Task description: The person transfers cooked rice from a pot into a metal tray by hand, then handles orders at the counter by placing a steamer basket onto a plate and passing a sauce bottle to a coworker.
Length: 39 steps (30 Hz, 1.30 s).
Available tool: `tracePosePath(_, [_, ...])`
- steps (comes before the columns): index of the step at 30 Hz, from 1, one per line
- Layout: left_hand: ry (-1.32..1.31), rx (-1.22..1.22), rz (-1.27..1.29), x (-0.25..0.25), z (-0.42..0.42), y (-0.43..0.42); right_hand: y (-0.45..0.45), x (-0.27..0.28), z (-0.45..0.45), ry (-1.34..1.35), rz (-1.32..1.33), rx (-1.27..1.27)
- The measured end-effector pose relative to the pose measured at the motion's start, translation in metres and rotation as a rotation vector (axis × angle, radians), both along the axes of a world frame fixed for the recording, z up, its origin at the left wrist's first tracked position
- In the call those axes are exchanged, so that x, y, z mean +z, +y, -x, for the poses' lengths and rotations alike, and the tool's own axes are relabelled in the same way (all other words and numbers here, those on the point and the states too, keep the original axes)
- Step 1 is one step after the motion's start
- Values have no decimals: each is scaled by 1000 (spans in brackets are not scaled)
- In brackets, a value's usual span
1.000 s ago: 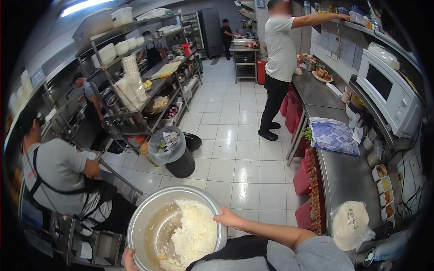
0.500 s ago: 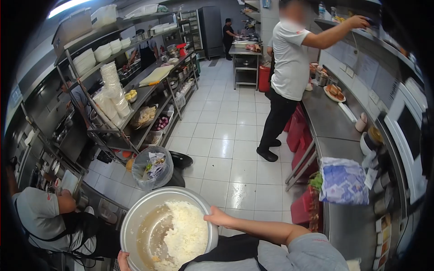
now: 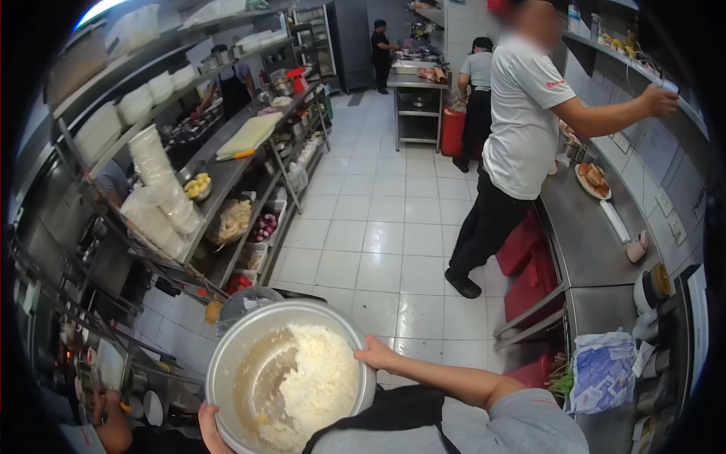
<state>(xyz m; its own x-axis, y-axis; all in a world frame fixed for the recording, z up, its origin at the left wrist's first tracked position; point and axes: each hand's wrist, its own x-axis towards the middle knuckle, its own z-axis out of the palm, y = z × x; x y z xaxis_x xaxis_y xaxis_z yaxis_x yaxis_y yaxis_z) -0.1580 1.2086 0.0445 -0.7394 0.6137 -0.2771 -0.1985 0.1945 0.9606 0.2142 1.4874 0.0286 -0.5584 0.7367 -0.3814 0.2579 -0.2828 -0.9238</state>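
Observation:
A large round metal pot (image 3: 223,371) is held against the front of my body. White rice-like grains (image 3: 321,371) cover its right side, and the bare metal bottom shows on the left. My left hand (image 3: 209,424) is closed on the pot's lower left rim. On the right rim, my right hand (image 3: 372,353) grips with its thumb over the edge, the arm stretched across from the right.
A trash bin (image 3: 246,303) stands just beyond the pot. Steel shelving (image 3: 204,219) runs along the left. A person in a white shirt (image 3: 514,113) stands by the right counter (image 3: 597,265), reaching to a shelf. More people work farther back and at lower left.
The view has moved forward along the aisle; the bin is now partly behind the pot. The white-shirted person appears nearer, and another person has come into view behind them. Both hands keep hold of the pot.

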Motion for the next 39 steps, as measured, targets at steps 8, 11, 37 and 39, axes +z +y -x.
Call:
tracePosePath(8, [208, -157, 202, -29, 71, 218, 147, -22, -17, -37, 78, -86])
tracePosePath(11, [206, 100, 182, -25, 44, 272, 212, -22, -18, -2, 36, -62])
tracePosePath(37, [259, -300, 228, -23, 148, 828, 696, -14, 26, -8, -5, -226])
tracePosePath(39, [202, -338, 200, -30, 141, 876, 734, -48, 9, -11, -1, -298])
